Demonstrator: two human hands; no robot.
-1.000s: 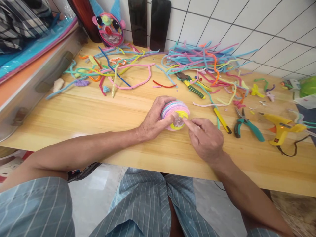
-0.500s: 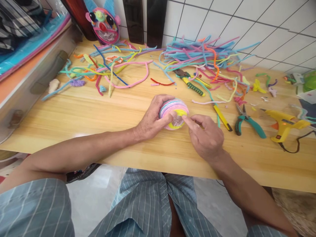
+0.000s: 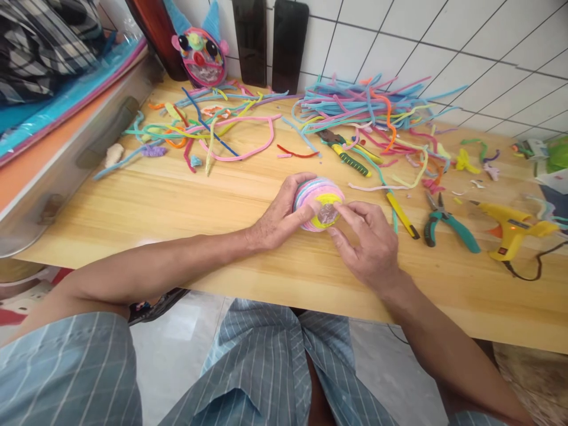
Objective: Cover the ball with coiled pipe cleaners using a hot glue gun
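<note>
A small round piece wound with fuzzy pipe cleaners [image 3: 326,188] has blue, purple and pink bands. A yellow ring surrounds its clear, shiny round middle. My left hand [image 3: 284,213] is closed around its left side, the thumb lying over the yellow ring. At the right edge, my right hand [image 3: 368,239] has its index fingertip on the yellow ring and its thumb lower at the rim; the other fingers are curled. Whether a loose pipe-cleaner end lies under those fingertips is hidden. The piece is tilted so its clear middle faces me, just above or on the wooden table [image 3: 213,213].
Loose pipe cleaners [image 3: 346,100] lie along the back. To the right are green-handled pliers [image 3: 352,161], a yellow cutter knife [image 3: 402,216], teal-handled pliers [image 3: 450,225] and a glue gun [image 3: 510,228]. A decorated face figure [image 3: 202,59] and a plastic bin [image 3: 89,154] stand left.
My right thumb has come away from the curled fingers, down to the lower rim of the round piece. My left hand keeps its hold. The whole view has shifted slightly.
</note>
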